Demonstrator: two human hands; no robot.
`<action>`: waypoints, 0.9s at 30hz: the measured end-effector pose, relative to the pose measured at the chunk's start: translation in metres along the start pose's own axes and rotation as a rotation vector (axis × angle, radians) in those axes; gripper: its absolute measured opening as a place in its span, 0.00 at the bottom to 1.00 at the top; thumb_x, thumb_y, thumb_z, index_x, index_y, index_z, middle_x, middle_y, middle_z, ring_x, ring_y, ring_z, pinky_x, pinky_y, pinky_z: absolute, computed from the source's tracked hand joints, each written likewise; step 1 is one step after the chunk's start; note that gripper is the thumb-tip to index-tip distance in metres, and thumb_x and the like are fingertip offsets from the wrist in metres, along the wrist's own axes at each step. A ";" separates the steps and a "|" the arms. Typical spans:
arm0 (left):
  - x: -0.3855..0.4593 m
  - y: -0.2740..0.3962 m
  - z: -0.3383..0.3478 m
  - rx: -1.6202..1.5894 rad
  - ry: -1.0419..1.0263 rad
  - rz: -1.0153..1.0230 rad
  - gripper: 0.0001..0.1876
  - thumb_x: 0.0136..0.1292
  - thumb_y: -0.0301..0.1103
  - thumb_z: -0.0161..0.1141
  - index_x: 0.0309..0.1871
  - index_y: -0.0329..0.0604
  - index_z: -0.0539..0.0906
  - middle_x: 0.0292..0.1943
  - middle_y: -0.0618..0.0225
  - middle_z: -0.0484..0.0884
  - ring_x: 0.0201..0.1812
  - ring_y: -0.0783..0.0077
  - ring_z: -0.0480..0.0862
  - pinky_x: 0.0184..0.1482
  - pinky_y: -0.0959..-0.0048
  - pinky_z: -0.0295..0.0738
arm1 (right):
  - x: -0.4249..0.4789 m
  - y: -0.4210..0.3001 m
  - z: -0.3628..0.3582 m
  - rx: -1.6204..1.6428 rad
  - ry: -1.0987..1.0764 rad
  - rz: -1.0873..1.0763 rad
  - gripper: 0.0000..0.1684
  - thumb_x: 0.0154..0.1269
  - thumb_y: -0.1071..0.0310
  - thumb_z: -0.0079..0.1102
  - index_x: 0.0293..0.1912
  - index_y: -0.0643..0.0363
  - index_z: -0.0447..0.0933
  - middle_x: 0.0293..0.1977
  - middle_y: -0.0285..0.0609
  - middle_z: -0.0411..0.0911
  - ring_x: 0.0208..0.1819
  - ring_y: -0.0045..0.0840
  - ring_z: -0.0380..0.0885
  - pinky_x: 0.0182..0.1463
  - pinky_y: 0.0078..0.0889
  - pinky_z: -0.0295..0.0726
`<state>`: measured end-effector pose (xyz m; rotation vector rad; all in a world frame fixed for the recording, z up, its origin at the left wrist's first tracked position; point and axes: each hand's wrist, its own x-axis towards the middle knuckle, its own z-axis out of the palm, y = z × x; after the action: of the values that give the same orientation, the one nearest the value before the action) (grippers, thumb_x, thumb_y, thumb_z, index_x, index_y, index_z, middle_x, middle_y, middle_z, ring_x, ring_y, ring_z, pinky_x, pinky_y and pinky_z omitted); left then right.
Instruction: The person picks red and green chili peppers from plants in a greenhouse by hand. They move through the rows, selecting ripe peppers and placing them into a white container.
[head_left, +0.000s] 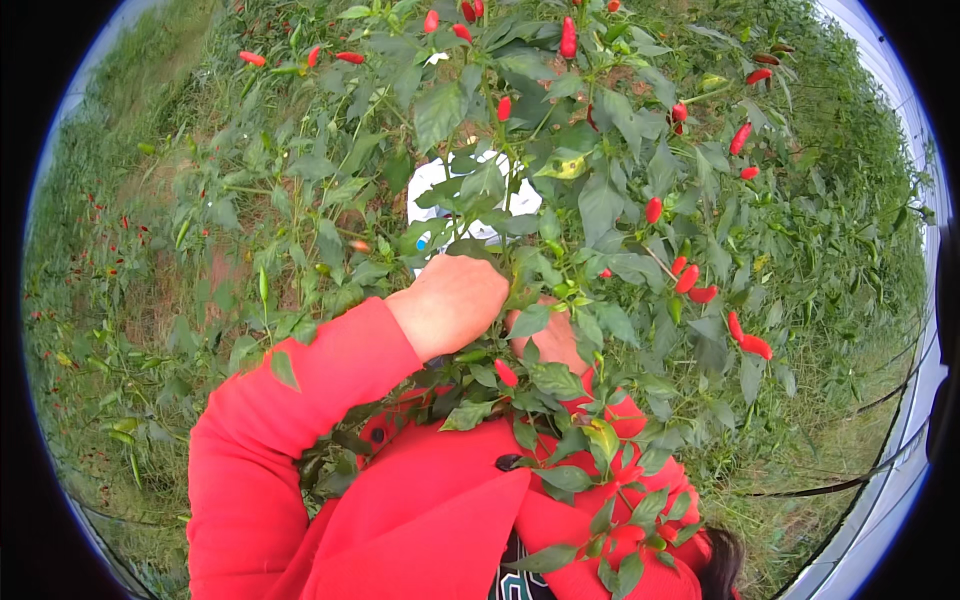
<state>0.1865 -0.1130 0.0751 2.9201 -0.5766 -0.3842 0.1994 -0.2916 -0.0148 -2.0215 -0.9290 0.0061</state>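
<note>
Red and green chili peppers hang on a leafy chili plant (600, 202) directly before me. My left hand (457, 304), in a red sleeve, reaches into the middle of the plant with its back towards the camera; its fingertips are hidden. Close beside it on the right, my right hand (555, 337) is partly covered by leaves, and its fingers are hidden too. Whether either hand holds anything cannot be seen. A red chili pepper (506, 373) hangs just below the hands. Beyond them, a white bag or sheet (431, 184) shows through the leaves.
More chili plants (840, 225) stand close on the right, and others with small red peppers (112, 255) on the left. Leafy branches lie across my red jacket (420, 502). A dark hose or cord (817, 491) runs along the lower right, near a pale sheet at the rim.
</note>
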 end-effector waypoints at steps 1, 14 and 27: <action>-0.002 -0.001 -0.001 -0.011 0.022 -0.014 0.03 0.48 0.22 0.58 0.27 0.38 0.81 0.27 0.54 0.83 0.34 0.49 0.84 0.32 0.55 0.78 | 0.001 0.002 -0.004 -0.077 -0.081 -0.053 0.06 0.51 0.68 0.57 0.29 0.57 0.72 0.31 0.47 0.71 0.36 0.44 0.71 0.37 0.45 0.69; -0.028 -0.036 -0.033 -1.907 -0.114 -0.209 0.09 0.74 0.35 0.53 0.40 0.39 0.75 0.34 0.68 0.78 0.16 0.89 0.60 0.18 0.85 0.53 | 0.020 -0.019 -0.065 -0.444 -0.027 0.236 0.11 0.63 0.67 0.61 0.45 0.59 0.81 0.34 0.50 0.82 0.35 0.45 0.81 0.37 0.39 0.80; -0.048 0.000 -0.033 -1.715 -0.279 -0.130 0.11 0.72 0.34 0.56 0.51 0.38 0.78 0.27 0.75 0.73 0.22 0.90 0.63 0.22 0.86 0.56 | 0.006 -0.039 -0.106 0.401 -0.704 0.216 0.14 0.61 0.75 0.62 0.48 0.67 0.78 0.39 0.47 0.80 0.40 0.32 0.80 0.45 0.30 0.78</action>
<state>0.1524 -0.0908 0.1174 1.2422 0.0429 -0.7654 0.2154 -0.3512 0.0800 -1.7339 -1.0147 0.9960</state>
